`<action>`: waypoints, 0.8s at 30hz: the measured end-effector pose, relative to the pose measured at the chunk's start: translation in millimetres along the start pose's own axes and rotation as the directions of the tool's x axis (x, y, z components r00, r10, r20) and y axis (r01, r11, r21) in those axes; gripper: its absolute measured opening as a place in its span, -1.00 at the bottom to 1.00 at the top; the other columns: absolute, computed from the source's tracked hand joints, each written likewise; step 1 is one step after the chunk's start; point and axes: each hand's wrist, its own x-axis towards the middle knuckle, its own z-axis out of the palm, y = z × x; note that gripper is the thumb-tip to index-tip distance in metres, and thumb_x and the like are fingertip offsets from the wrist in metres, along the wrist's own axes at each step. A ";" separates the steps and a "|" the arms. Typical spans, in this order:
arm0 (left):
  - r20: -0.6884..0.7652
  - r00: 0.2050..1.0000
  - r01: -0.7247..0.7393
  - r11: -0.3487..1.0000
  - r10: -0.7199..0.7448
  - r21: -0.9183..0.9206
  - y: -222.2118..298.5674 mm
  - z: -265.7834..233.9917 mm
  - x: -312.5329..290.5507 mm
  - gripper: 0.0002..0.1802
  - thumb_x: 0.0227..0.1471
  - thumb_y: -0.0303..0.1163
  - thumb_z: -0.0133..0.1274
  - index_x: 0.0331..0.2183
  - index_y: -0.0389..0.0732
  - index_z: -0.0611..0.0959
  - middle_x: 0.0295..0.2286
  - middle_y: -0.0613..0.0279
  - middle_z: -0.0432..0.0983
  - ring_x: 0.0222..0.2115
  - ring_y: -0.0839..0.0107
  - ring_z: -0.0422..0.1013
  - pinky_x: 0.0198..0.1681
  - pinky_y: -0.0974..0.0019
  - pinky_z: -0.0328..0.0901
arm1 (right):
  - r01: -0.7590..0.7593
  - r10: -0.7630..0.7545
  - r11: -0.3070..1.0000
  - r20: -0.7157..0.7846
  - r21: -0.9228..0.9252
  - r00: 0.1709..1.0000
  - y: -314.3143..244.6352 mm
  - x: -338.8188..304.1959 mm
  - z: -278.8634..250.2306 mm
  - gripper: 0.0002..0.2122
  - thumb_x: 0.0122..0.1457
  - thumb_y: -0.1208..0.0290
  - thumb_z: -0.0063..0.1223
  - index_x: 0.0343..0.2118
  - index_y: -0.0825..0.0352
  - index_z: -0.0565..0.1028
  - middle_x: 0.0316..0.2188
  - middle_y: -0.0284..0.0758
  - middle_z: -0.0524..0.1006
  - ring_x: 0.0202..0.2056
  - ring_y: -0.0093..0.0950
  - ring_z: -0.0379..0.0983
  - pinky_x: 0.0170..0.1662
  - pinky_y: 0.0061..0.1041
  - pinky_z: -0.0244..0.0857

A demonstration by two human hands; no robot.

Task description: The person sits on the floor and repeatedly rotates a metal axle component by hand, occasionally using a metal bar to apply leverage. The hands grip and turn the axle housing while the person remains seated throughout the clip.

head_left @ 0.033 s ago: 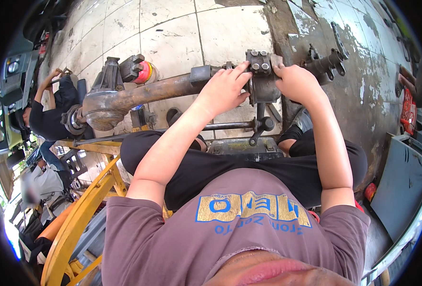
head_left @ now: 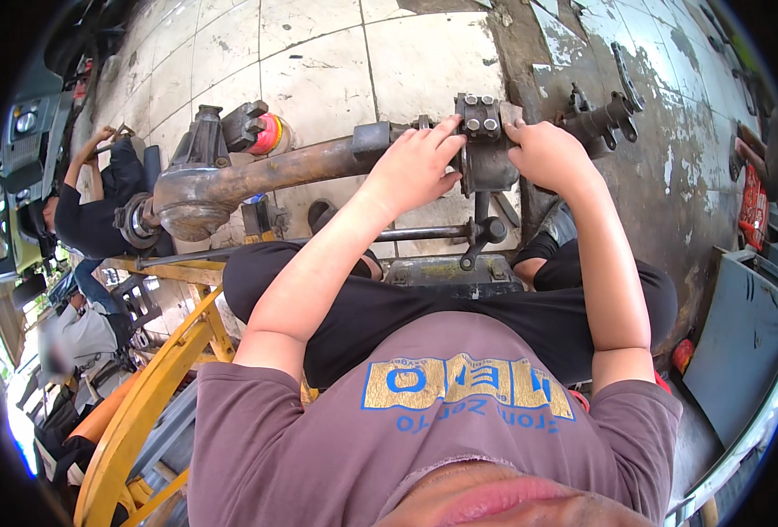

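Note:
A long rusty vehicle axle (head_left: 296, 167) lies across the space before me, with a bulging differential housing (head_left: 191, 202) at its left. Near its right end sits a dark block (head_left: 477, 115) with several shiny bolt heads, above a rounded end housing (head_left: 492, 167). My left hand (head_left: 419, 162) rests on the axle beside this block, fingers apart, fingertips touching the block's left side. My right hand (head_left: 551, 156) is closed against the right side of the end housing, fingers bent; part of its grip is hidden. A small flat grey piece (head_left: 511, 114) shows at its fingertips.
A tie rod (head_left: 419, 233) runs along my side of the axle, close to my knees. Yellow metal frame (head_left: 156, 378) stands at left. Two people (head_left: 99, 211) sit farther left. A grey-blue cabinet (head_left: 736, 329) is at right, a red-and-yellow roll (head_left: 268, 134) beyond the axle.

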 end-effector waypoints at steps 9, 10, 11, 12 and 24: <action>0.016 1.000 -0.008 1.000 0.008 0.010 -2.1 0.2 0.5 -0.34 0.18 -0.21 0.35 0.22 -0.20 0.53 0.39 -0.02 0.34 0.21 0.03 0.49 0.29 -0.03 0.38 | 0.018 -0.019 1.000 -0.063 -0.026 0.998 13.7 7.3 18.0 -0.58 0.29 0.31 0.04 0.18 0.25 0.65 -0.05 -0.01 0.73 0.02 -0.04 0.68 0.15 -0.03 0.55; 0.016 1.000 -0.013 1.000 0.013 0.017 -2.1 0.3 0.8 -0.34 0.18 -0.21 0.35 0.22 -0.20 0.52 0.39 -0.02 0.33 0.21 0.03 0.48 0.29 -0.02 0.38 | 0.009 -0.012 0.999 -0.064 -0.045 0.998 14.7 8.7 20.9 -0.58 0.29 0.31 0.05 0.18 0.25 0.65 -0.05 -0.02 0.73 0.03 -0.05 0.68 0.15 -0.03 0.55; 0.017 1.000 -0.008 1.000 0.007 0.016 -1.9 0.1 0.4 -0.35 0.19 -0.21 0.35 0.22 -0.20 0.52 0.39 -0.02 0.33 0.21 0.04 0.48 0.29 -0.03 0.38 | 0.007 -0.011 0.998 -0.064 -0.063 0.998 12.8 10.1 20.7 -0.57 0.28 0.31 0.05 0.18 0.24 0.65 -0.04 -0.02 0.72 0.03 -0.05 0.68 0.16 -0.03 0.55; 0.018 1.000 -0.002 1.000 0.002 0.015 -1.3 0.1 0.0 -0.35 0.19 -0.21 0.34 0.22 -0.20 0.53 0.39 -0.02 0.33 0.21 0.04 0.49 0.29 -0.03 0.38 | 0.030 -0.033 0.998 -0.053 -0.046 0.998 13.2 9.2 17.9 -0.57 0.28 0.31 0.05 0.18 0.26 0.65 -0.03 -0.02 0.72 0.03 -0.06 0.68 0.16 -0.03 0.55; 0.025 1.000 -0.001 1.000 0.000 0.014 -1.3 -0.7 -0.2 -0.34 0.17 -0.21 0.36 0.21 -0.21 0.53 0.39 -0.04 0.33 0.21 0.05 0.48 0.30 -0.03 0.37 | 0.068 -0.076 0.996 -0.148 -0.056 0.986 15.3 9.6 26.7 -0.53 0.29 0.31 0.04 0.24 0.24 0.63 0.15 -0.08 0.67 0.07 -0.08 0.67 0.19 -0.07 0.54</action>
